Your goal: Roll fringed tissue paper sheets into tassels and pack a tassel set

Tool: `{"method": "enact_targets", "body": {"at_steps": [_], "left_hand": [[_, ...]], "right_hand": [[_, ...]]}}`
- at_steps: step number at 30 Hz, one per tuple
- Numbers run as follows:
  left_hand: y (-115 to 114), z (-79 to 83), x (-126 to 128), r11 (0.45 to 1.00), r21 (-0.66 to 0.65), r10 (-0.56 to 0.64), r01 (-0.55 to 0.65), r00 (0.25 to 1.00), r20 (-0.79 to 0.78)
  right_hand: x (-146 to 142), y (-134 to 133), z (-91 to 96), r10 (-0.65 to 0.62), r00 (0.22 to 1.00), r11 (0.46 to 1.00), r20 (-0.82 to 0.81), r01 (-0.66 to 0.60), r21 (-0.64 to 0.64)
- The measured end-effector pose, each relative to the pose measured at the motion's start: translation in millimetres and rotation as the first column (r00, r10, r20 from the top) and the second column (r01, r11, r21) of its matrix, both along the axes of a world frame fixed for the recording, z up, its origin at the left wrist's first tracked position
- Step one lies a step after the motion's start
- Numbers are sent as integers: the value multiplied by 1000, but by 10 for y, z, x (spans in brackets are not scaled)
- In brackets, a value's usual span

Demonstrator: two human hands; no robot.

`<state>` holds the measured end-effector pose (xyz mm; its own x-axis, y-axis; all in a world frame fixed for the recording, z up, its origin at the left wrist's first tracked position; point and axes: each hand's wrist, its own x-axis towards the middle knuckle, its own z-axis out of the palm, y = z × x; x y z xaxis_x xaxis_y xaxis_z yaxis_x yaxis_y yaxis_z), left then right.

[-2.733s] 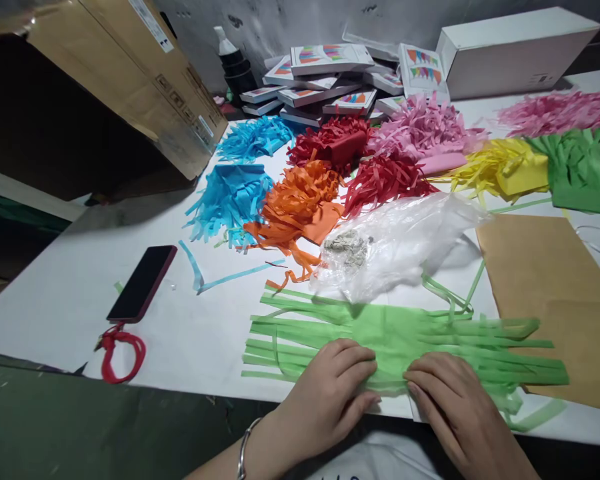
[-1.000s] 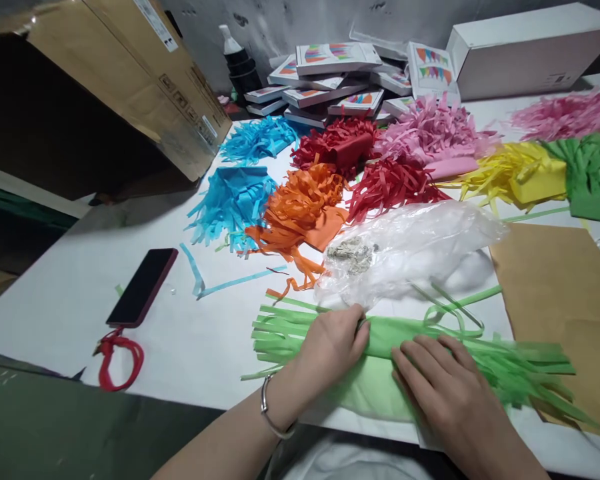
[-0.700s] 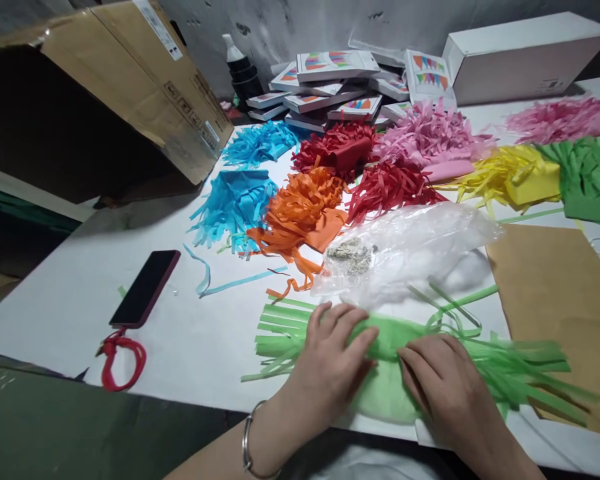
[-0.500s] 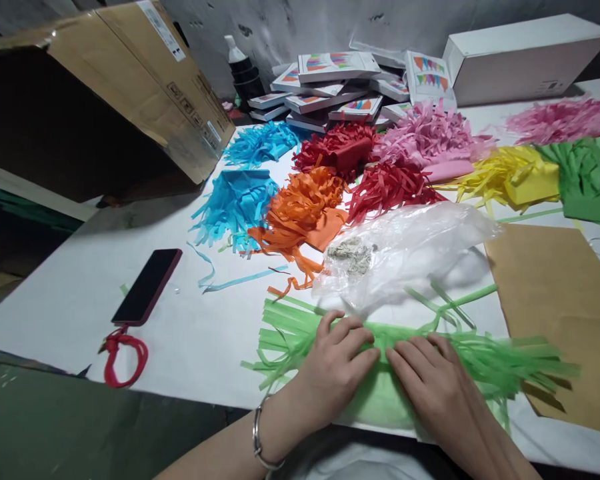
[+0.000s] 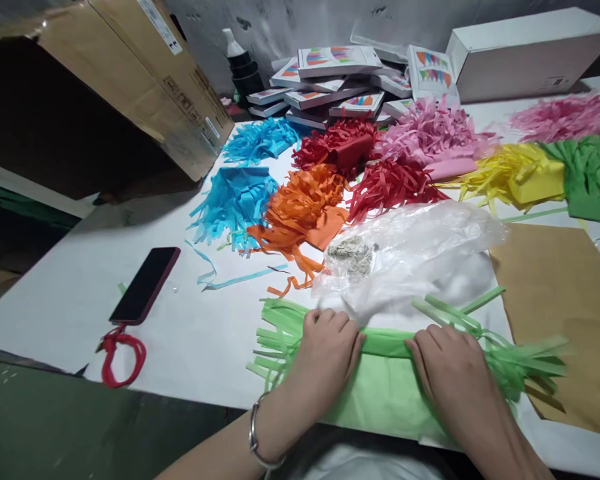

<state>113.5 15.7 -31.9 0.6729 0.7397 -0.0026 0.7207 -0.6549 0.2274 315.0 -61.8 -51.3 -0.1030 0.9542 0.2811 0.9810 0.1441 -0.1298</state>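
I'm seeing a phone (image 5: 145,285) lying on the desk (image 5: 215,347) at eight o'clock. My left hand (image 5: 325,353), near six, is gripping the green paper (image 5: 386,380) at five with its fingers; my right hand (image 5: 453,373), near four, is gripping it too.

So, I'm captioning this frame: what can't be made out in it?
Head view: green fringed tissue paper under left hand and right hand, hidden by them.
Head view: inside the cardboard box, lost in shadow.
Head view: dark green fringed bundle, cut off by right edge.
Head view: print on white box, too small.
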Motion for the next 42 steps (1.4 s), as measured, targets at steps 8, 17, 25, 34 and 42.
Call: {"method": "enact_targets", "body": {"at_steps": [8,17,25,34,42], "left_hand": [[123,29,104,999,-33,-25,23,996,-83],[39,61,-32,986,138,-115,89,974,195],[-43,-51,-47,931,212,-344,299,911,228],[-98,-79,-170,989,67,-143,131,960,240],[-9,46,-25,997,-78,-22,22,1000,4]], "right_hand": [[-46,37,85,48,996,985,-75,-35,170],[-96,20,3,272,951,954,-147,-246,173],[-155,0,27,348,937,927,-8,-343,151],[-10,-181,-45,219,938,968,-270,-174,179],[-112,-129,7,-30,981,987,-191,59,148]]}}
